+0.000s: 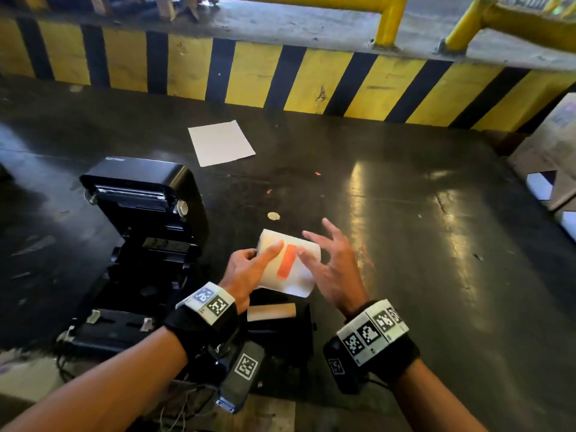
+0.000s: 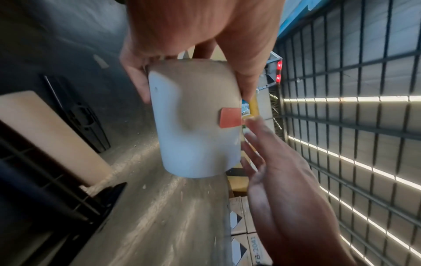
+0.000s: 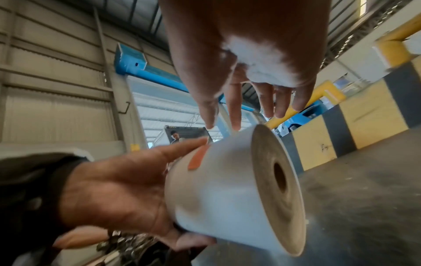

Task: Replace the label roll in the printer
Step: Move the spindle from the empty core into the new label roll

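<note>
Right now the dark desk (image 1: 405, 188) is carrying everything, with a yellow-and-black striped barrier (image 1: 249, 76) running along its far edge. Sitting at the left of it is the black printer (image 1: 140, 232), its lid standing open and tilted back so the inner bay is showing. A white sheet of paper (image 1: 220, 143) is lying flat farther back, well apart from the printer. Above the desk near its front edge, just right of the printer, the label roll (image 1: 288, 264) is being held on its side: a fat white cylinder with smooth, blank outer wrap, a brownish flat end face with a round core hole visible from the right wrist view, and an orange strip of tape (image 1: 286, 261) sticking down its loose end. The left hand (image 1: 246, 272) is gripping the roll at its left end, fingers curled around it with the forefinger stretched along the top beside the tape. The right hand (image 1: 335, 269) is hovering at the roll's right side, fingers spread and straight, holding nothing. Below the roll, an empty brown cardboard core (image 1: 271, 311) is lying on a black part by the desk edge.
</note>
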The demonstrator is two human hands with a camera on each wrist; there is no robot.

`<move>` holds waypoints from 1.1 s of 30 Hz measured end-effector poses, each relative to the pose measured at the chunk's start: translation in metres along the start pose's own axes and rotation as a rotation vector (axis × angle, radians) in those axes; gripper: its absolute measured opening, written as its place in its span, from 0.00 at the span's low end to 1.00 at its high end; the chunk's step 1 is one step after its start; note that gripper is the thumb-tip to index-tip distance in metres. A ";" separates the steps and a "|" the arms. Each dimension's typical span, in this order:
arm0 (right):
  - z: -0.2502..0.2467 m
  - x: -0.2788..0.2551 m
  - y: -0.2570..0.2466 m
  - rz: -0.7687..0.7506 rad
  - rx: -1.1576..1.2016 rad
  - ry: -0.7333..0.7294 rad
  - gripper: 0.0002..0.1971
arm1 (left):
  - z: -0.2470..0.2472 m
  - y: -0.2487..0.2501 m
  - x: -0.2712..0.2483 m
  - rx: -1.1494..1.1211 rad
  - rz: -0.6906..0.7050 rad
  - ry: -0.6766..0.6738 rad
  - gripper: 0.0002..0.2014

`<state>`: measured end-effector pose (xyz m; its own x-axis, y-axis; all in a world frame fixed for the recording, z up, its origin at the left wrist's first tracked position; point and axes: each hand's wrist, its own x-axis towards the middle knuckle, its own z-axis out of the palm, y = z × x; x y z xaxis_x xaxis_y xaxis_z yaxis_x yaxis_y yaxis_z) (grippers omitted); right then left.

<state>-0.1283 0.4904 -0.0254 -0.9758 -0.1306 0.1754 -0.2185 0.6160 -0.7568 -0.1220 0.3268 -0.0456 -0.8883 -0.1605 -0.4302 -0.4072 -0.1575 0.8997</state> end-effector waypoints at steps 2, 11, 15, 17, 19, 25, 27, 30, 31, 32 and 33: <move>0.013 -0.007 -0.002 -0.025 0.008 0.005 0.15 | -0.002 -0.005 -0.010 0.027 0.047 0.006 0.19; 0.040 -0.057 -0.017 -0.185 0.155 0.049 0.07 | -0.031 -0.024 -0.034 -0.017 -0.050 0.140 0.22; 0.037 -0.089 -0.010 -0.066 0.338 0.204 0.04 | -0.051 -0.023 -0.039 -0.099 -0.136 0.202 0.30; 0.038 -0.105 0.019 0.108 0.293 0.238 0.04 | -0.062 -0.021 -0.046 -0.102 -0.132 0.211 0.31; 0.042 -0.122 0.058 0.294 0.154 0.223 0.03 | -0.070 -0.020 -0.056 -0.107 -0.134 0.197 0.27; 0.055 -0.155 0.121 0.445 -0.266 0.084 0.07 | -0.079 -0.027 -0.082 -0.096 -0.158 0.091 0.20; 0.060 -0.159 0.124 0.412 -0.337 0.057 0.07 | -0.079 -0.031 -0.087 -0.100 -0.180 0.072 0.20; 0.062 -0.163 0.128 0.378 -0.385 0.046 0.10 | -0.081 -0.035 -0.092 -0.112 -0.202 0.060 0.19; 0.062 -0.164 0.130 0.362 -0.397 0.040 0.11 | -0.083 -0.035 -0.092 -0.106 -0.206 0.060 0.21; 0.062 -0.167 0.128 0.356 -0.414 0.031 0.12 | -0.083 -0.037 -0.093 -0.094 -0.213 0.062 0.23; 0.060 -0.166 0.129 0.345 -0.425 0.017 0.14 | -0.084 -0.037 -0.092 -0.085 -0.214 0.067 0.25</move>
<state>0.0053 0.5444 -0.1900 -0.9892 0.1445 -0.0251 0.1402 0.8812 -0.4514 -0.0070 0.2657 -0.0454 -0.7666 -0.1788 -0.6167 -0.5625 -0.2762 0.7793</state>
